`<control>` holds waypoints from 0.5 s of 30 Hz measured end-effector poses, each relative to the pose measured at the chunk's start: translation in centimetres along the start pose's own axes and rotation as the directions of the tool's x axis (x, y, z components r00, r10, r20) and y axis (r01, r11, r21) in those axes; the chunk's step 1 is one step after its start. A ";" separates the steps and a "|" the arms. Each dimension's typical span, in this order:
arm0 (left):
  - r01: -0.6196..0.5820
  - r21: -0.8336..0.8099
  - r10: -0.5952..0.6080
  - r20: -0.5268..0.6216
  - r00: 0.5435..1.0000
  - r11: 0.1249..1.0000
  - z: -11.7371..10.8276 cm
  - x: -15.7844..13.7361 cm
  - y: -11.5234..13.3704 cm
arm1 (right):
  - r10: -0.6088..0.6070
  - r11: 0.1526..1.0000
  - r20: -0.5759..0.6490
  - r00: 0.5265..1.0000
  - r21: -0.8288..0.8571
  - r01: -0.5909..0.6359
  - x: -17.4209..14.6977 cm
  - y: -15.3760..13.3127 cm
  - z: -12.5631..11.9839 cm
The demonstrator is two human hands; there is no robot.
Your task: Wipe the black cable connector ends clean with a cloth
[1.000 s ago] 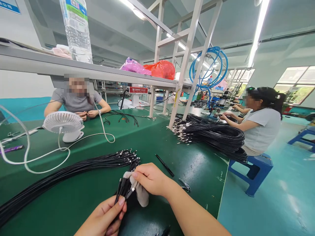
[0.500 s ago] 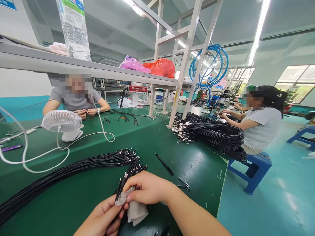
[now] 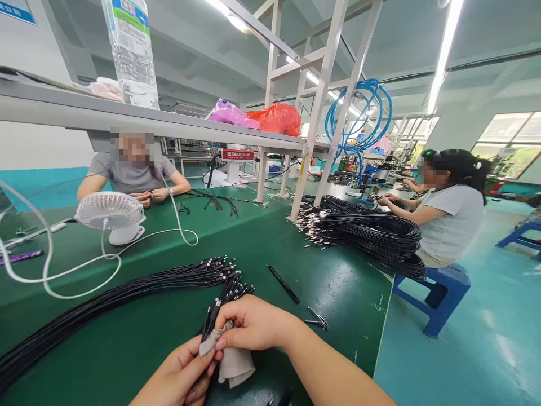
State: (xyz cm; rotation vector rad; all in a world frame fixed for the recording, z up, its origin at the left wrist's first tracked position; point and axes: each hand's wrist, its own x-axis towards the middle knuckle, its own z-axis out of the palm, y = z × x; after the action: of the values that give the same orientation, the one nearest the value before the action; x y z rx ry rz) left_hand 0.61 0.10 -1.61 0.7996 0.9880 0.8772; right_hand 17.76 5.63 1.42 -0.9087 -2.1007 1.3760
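At the front of the green table, my right hand [image 3: 249, 324] is closed on a light grey cloth [image 3: 236, 365], pinching it near the cable ends. My left hand [image 3: 186, 366] is closed just below, thumb against the cloth, around a bunch of black cables [image 3: 230, 293] with metal-tipped plugs. The cloth wraps part of the bunch, and its loose end hangs below my right fingers. How many cables my left hand grips is hidden. Beyond my hands, a larger bundle of black cables [image 3: 127, 296] curves off to the left, its plugs beside the held ones.
A black pen [image 3: 283, 283] and small metal pieces [image 3: 316, 318] lie right of my hands. A white fan [image 3: 110, 211] with a looping white cord stands left. Coiled cables [image 3: 367, 228] lie by the rack post [image 3: 316, 124]. Two people sit working, one opposite, one right.
The whole view has shifted slightly. Both hands keep nearly the same hold on the cloth and cables, with only a tiny movement of the fingers.
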 end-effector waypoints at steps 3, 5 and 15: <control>0.001 -0.009 -0.001 0.002 1.000 1.000 0.4 -0.4 0.5 | 0.042 0.994 0.029 0.999 0.104 -0.045 0.0 0.6 -0.1; -0.008 -0.003 0.008 0.017 1.000 1.000 0.1 -0.2 0.3 | 0.062 0.984 0.052 0.997 0.162 -0.070 0.1 1.0 -0.1; 0.036 0.047 -0.041 0.105 0.994 0.998 -0.7 0.7 -0.4 | 0.020 0.999 0.053 0.998 -0.046 -0.018 -0.5 -0.5 -1.0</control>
State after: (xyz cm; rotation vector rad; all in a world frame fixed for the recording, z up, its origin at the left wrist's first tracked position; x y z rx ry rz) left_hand 0.23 0.68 -2.48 0.8539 0.9289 0.7740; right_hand 18.68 5.76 2.26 -0.9217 -2.1765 1.3813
